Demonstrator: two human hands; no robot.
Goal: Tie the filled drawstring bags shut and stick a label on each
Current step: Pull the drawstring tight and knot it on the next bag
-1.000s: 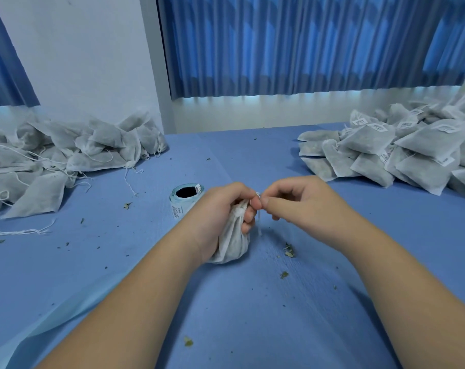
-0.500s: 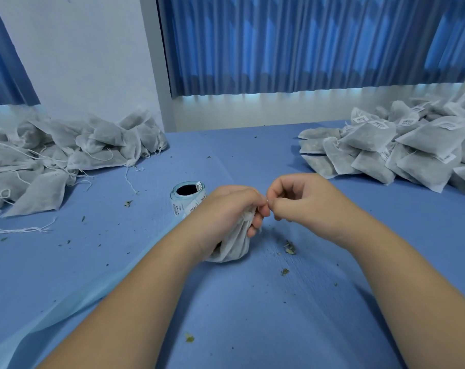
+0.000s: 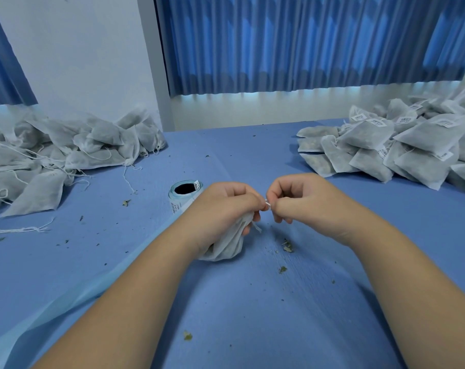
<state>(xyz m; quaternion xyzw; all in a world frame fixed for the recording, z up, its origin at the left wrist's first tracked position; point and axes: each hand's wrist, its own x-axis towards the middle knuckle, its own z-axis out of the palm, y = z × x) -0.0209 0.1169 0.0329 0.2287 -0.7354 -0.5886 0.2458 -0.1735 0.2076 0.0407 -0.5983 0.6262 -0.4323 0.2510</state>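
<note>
From the head camera: grips a bag (image 3: pixel 226 249) in the left hand (image 3: pixel 226 209), its bottom on the blue cloth (image 3: pixel 252 315) at mid-table. Pinches the string (image 3: pixel 268 204) with the right hand (image 3: pixel 303 201) — fingers curled, nearly meeting the left. Shows a label roll (image 3: pixel 184 195) just behind the left hand, untied bags (image 3: pixel 66 150) (strings loose) far left, labelled bags (image 3: pixel 412 145) far right.

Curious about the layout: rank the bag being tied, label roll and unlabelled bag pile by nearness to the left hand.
1. Bag being tied: gripped in the left hand.
2. Label roll: just left of the hand.
3. Unlabelled bag pile: far off to the left.
</note>
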